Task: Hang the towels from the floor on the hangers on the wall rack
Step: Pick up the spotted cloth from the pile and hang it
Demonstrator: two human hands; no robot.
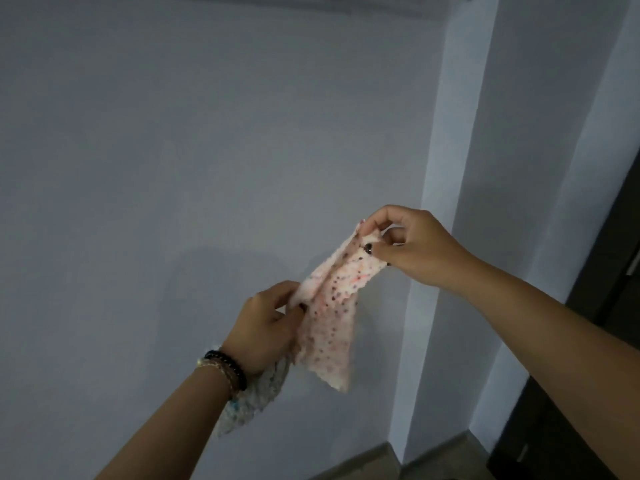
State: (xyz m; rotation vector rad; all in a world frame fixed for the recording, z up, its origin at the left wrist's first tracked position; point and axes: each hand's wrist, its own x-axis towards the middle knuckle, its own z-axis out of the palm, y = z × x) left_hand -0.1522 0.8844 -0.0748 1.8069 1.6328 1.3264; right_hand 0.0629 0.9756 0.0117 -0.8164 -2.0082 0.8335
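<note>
A small pink-white towel with coloured speckles hangs in the air in front of the wall. My right hand pinches its upper corner between thumb and fingertips. My left hand, lower and to the left, grips the towel's other edge. A second, pale speckled towel hangs under my left wrist, partly hidden by the hand and forearm; how it is held I cannot see. No rack or hangers are in view.
A plain grey-blue wall fills the view. A wall corner or pillar rises at the right. Dark furniture stands at the right edge. A strip of floor shows at the bottom.
</note>
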